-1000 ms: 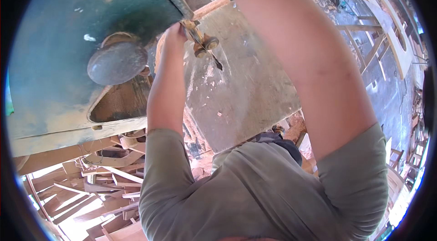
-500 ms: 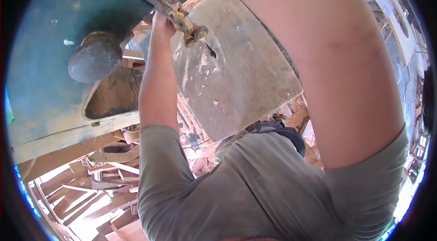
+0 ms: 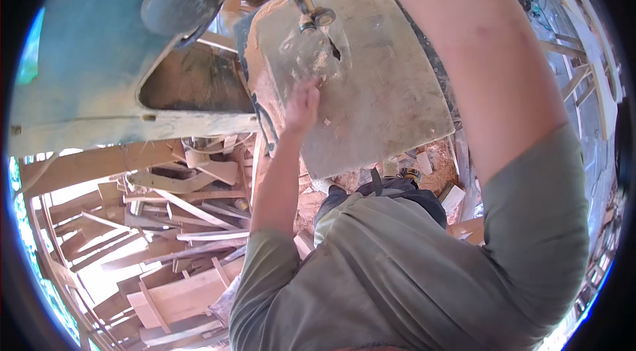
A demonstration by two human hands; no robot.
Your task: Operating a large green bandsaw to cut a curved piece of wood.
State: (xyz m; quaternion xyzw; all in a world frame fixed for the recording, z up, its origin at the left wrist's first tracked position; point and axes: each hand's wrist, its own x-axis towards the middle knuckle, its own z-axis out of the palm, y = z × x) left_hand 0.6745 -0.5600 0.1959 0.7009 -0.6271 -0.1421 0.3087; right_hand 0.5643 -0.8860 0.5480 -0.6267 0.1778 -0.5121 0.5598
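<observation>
My left hand (image 3: 302, 106), somewhat blurred, hangs over a worn pale board (image 3: 377, 99), below a brass-coloured guide assembly (image 3: 308, 9) with two round rollers; its fingers are loosely extended and nothing shows in them. A dark, pointed slot or piece (image 3: 334, 49) lies just right of the rollers' lower end. My right forearm (image 3: 477, 59) reaches up past the top edge, its hand out of view. On the left stands a large green machine body (image 3: 79, 66) with a round metal knob (image 3: 175, 3) and a triangular opening.
Piles of wood offcuts (image 3: 185, 232) lie at the lower left. Sawdust and scraps (image 3: 430, 159) surround the board. Curved wooden frames (image 3: 583, 86) and a teal power tool (image 3: 530, 5) are at the far right, on a grey surface.
My left hand has left the guide assembly and moved down toward me over the board. The view has shifted, so the machine and guide appear higher. My right arm stays raised.
</observation>
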